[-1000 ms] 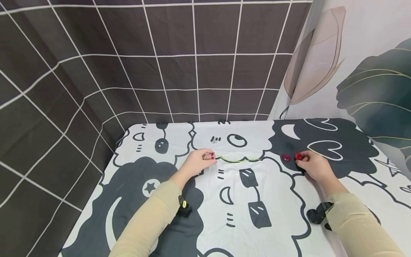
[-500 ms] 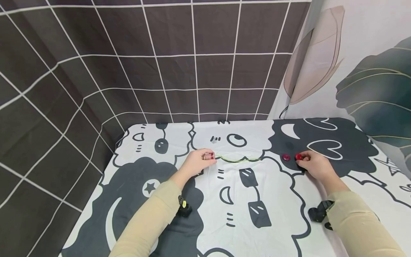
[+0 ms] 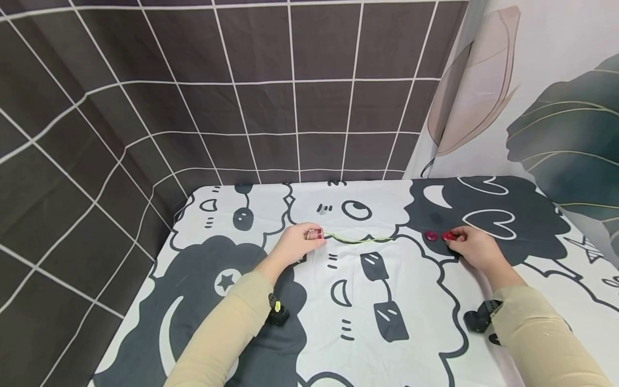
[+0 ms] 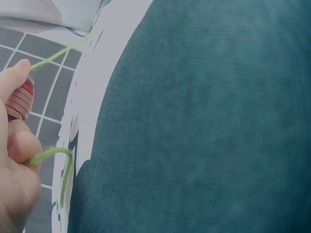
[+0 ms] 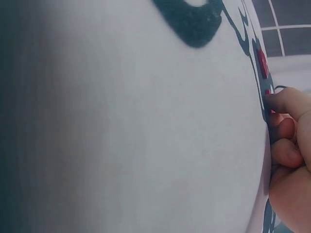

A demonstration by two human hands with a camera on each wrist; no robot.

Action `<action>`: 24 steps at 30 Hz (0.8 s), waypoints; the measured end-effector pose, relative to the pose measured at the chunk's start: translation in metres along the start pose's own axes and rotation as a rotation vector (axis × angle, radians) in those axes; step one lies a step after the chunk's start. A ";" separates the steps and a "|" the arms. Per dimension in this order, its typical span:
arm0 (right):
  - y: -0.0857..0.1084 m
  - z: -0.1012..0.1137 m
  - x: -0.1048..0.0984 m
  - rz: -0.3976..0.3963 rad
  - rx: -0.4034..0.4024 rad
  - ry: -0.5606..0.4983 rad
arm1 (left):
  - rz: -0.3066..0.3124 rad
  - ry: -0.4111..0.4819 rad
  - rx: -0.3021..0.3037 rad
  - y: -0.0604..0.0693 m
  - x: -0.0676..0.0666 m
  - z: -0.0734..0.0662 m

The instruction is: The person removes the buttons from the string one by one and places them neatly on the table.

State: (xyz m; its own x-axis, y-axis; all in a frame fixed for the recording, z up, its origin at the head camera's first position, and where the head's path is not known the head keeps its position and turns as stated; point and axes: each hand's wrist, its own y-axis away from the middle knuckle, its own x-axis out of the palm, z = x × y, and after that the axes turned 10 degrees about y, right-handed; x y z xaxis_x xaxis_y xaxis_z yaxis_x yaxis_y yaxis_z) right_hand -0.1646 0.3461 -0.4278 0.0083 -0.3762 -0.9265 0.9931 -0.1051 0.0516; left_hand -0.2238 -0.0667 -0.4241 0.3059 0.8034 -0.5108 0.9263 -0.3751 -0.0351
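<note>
My left hand [image 3: 298, 244] pinches a short stack of red and pink discs that look like buttons [image 4: 20, 101] between thumb and fingers. From the stack a thin green yarn [image 3: 360, 242] runs rightward across the cloth; its other end [image 4: 64, 174] hangs below the hand in the left wrist view. Over on the right, my right hand [image 3: 475, 250] pinches a red button [image 3: 447, 236] at the cloth. Just left of it lies another, darker red button [image 3: 431, 236]. Fingers partly cover the pinched button in the right wrist view.
A cloth [image 3: 353, 355] with black-and-white cartoon prints covers the surface. Behind it and to the left hang dark grid-patterned curtains [image 3: 261, 107]. A pale leaf-print curtain [image 3: 546, 59] closes off the right side.
The red button in my right hand has shifted slightly left, closer to the darker one. My left hand and the yarn have stayed nearly still.
</note>
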 end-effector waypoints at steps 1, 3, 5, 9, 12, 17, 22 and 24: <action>0.000 0.000 0.000 -0.001 0.000 -0.001 | 0.001 0.000 0.001 0.000 0.000 0.000; 0.001 0.000 0.000 -0.002 0.001 -0.001 | 0.001 -0.004 0.002 0.000 0.000 0.000; 0.001 0.001 0.000 -0.002 0.006 -0.004 | 0.001 -0.006 0.002 0.000 -0.001 0.000; 0.001 0.001 0.000 -0.007 0.012 -0.002 | 0.001 -0.006 0.000 0.000 0.000 0.000; 0.001 0.001 0.000 -0.010 0.017 0.000 | 0.003 -0.009 0.003 0.000 0.000 0.001; 0.003 0.001 0.000 -0.014 0.024 -0.001 | 0.006 -0.010 0.004 0.000 0.000 0.001; 0.004 0.005 0.003 -0.064 0.037 -0.010 | 0.007 0.013 0.004 -0.001 0.000 0.001; 0.005 0.007 0.005 -0.092 0.042 -0.011 | 0.007 0.015 0.003 -0.001 0.000 0.002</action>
State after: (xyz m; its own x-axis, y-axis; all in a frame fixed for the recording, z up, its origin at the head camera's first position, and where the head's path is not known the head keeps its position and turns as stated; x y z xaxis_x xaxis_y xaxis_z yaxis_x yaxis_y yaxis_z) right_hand -0.1608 0.3376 -0.4295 -0.0846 -0.3735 -0.9238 0.9838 -0.1782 -0.0181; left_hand -0.2249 -0.0673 -0.4253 0.3159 0.8078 -0.4977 0.9235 -0.3821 -0.0339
